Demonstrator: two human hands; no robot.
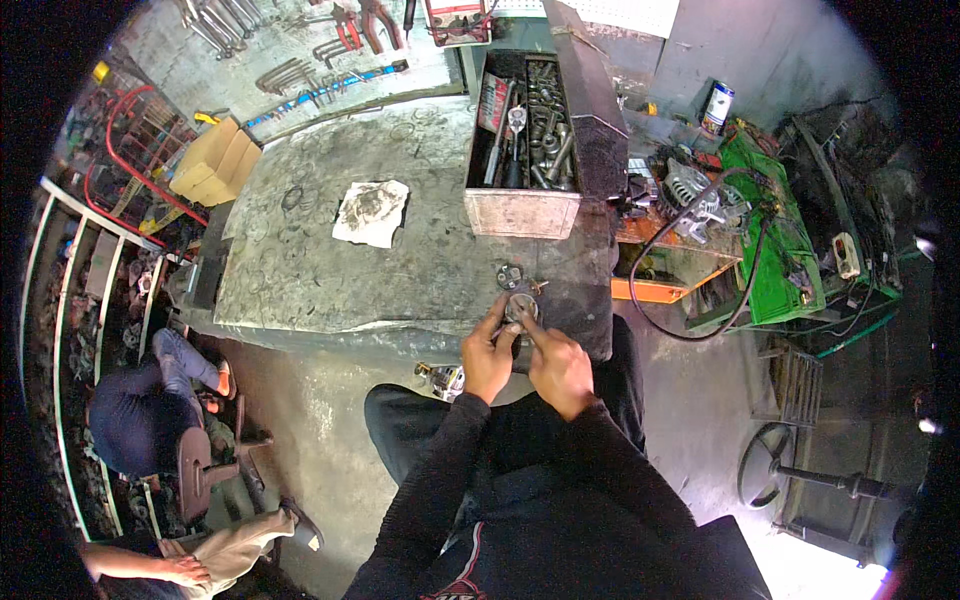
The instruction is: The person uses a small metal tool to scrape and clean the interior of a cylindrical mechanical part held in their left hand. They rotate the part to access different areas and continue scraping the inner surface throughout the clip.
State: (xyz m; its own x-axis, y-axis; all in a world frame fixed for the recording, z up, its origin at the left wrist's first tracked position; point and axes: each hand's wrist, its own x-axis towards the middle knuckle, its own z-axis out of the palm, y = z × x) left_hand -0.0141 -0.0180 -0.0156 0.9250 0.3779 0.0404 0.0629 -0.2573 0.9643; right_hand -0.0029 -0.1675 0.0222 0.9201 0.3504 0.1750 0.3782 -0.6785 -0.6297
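At the near right edge of the workbench [300, 270], both my hands meet at a small round metal part [521, 308]. My left hand [487, 362] grips its left side between thumb and fingers. From the right, my right hand [562, 372] is closed at the part, its index finger reaching onto the top. Just beyond the fingertips lie a small dark metal piece with round openings [509, 275] and a little pointed piece [540, 287]. The underside of the round part is hidden by my hands.
An open metal toolbox [520, 215] of sockets and ratchets stands ahead; left of it lies a stained white sheet [370, 213]. A cardboard box [215, 160] sits far left. To the right are an alternator [697, 195] and dark cable [650, 318]. People sit at left.
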